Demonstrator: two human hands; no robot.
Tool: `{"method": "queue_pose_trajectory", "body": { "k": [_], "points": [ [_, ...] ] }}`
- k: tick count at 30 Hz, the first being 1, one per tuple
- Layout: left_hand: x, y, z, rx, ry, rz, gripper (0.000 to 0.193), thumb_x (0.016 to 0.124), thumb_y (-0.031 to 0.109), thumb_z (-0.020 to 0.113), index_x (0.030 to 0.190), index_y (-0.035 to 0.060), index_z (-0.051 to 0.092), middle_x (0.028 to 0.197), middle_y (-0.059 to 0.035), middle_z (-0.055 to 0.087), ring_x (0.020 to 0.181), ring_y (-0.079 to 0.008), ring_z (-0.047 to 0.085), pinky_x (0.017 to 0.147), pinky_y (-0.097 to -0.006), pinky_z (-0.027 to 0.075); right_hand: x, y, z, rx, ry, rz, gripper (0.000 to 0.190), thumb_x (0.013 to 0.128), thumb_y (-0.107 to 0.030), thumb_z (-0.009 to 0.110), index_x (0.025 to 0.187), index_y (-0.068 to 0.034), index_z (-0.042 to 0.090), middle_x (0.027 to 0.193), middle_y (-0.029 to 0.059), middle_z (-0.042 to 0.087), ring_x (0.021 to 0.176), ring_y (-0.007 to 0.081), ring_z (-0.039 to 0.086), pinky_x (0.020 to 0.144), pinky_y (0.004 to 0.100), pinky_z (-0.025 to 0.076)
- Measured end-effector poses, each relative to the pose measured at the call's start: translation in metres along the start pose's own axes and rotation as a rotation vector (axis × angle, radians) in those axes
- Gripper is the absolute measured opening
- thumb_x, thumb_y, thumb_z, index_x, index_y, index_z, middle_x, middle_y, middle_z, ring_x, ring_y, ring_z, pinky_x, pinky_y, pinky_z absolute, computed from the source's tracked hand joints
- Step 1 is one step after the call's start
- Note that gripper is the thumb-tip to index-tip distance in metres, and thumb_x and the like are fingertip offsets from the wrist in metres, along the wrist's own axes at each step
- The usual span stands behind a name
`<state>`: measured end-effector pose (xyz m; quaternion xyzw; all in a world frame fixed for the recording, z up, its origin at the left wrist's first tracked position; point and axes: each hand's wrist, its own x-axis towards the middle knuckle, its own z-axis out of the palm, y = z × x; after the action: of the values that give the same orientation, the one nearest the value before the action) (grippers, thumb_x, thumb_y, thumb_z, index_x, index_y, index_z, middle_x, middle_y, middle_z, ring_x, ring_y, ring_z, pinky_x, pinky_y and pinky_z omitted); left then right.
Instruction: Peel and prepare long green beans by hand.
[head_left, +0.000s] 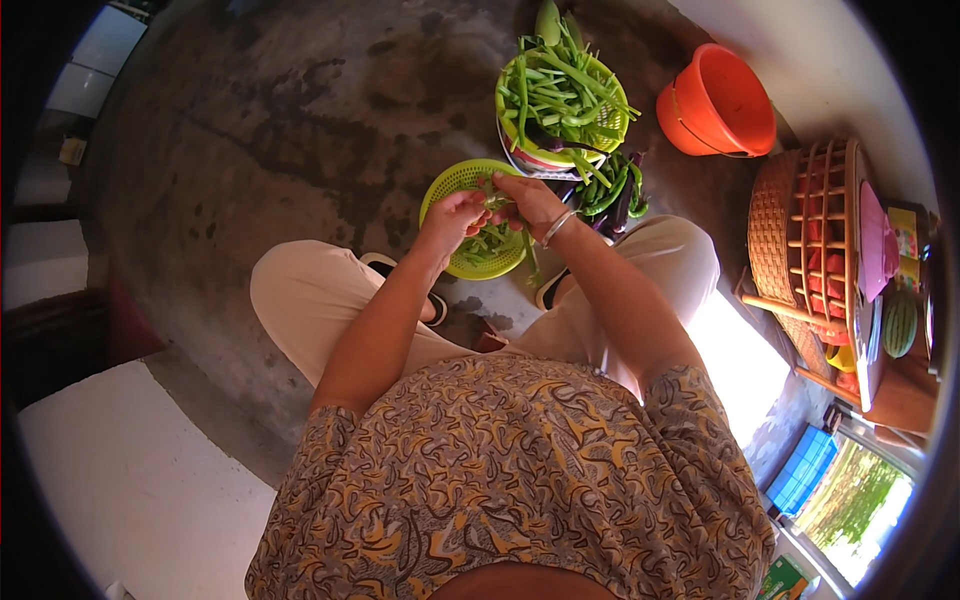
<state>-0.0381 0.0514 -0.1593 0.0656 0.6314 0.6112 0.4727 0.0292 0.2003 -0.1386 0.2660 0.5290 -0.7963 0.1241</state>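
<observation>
My left hand and my right hand, which has a silver bangle at its wrist, meet above a lime-green plastic colander. Between their fingertips both grip a green vegetable stem; its exact shape is partly covered by the fingers. A long, thin green strand hangs below my right hand over the colander's rim. Cut green stem pieces lie in the colander, partly hidden under my hands.
Beyond stands a second green basket, heaped with green stalks. Beside it lie green peppers and dark eggplants on the concrete floor. A red bucket and a rattan shelf stand to the right.
</observation>
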Motion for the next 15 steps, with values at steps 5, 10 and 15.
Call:
{"method": "queue_pose_trajectory", "body": {
  "k": [5,10,15],
  "points": [
    [-0.003,0.009,0.0,0.038,0.015,-0.021,0.026,0.083,0.013,0.052,0.107,0.004,0.054,0.084,-0.0009,0.059,0.076,-0.0081,0.055,0.068,-0.0215,0.042,0.002,-0.001,-0.006,-0.039,0.126,0.005,0.037,0.086,-0.033,0.045,0.109,-0.005,0.054,0.09,0.0044,0.061,0.065,0.0118,0.059,0.044,0.0205,0.036],
    [0.001,0.007,-0.005,-0.062,0.125,0.008,0.028,0.083,0.017,0.054,0.109,0.0052,0.053,0.086,-0.0019,0.06,0.078,-0.0101,0.056,0.072,-0.0239,0.042,0.003,0.001,-0.003,-0.085,0.096,0.083,0.036,0.088,-0.029,0.046,0.115,-0.005,0.048,0.086,0.0063,0.06,0.064,0.0111,0.057,0.044,0.0195,0.035],
    [-0.002,0.006,0.005,0.006,0.266,0.111,0.032,0.084,0.021,0.054,0.111,0.0049,0.051,0.095,-0.0026,0.058,0.087,-0.0107,0.053,0.075,-0.0243,0.041,0.009,0.013,-0.014,0.028,-0.009,-0.038,0.035,0.081,-0.012,0.054,0.114,-0.003,0.047,0.083,0.0063,0.059,0.066,0.013,0.057,0.049,0.0225,0.04]
  ]
}}
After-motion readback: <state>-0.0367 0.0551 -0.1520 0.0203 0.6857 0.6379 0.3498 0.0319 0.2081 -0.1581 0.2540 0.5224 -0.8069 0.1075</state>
